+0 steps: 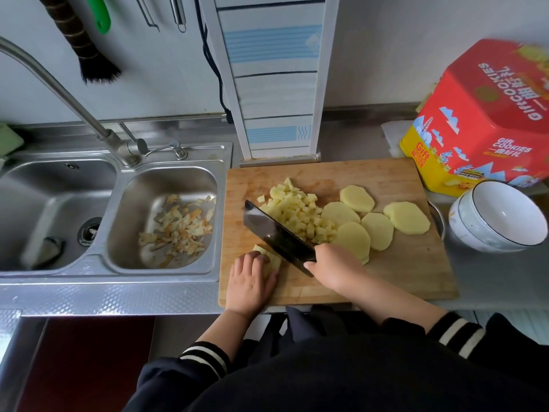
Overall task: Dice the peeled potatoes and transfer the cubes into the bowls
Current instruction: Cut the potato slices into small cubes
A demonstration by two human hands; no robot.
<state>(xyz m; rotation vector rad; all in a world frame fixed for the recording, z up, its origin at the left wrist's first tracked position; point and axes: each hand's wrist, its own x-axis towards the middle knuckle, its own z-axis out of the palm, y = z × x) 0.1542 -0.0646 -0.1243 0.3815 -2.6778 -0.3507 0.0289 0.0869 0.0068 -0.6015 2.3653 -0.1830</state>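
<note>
**Dicing under way, bowls not yet filled**

At lower centre of the wooden cutting board (386, 179), the left hand (251, 281) presses flat on a stack of potato strips (271, 257), while the right hand (332, 267) is clamped around the cleaver (276, 233) handle, blade angled beside the fingers. A pile of potato cubes (300, 212) lies mid-board, round potato slices (380, 221) to its right. The stacked white bowls (502, 218) wait empty at right. Next, I judge, comes crosswise chopping with fingertips tucked back.
</note>
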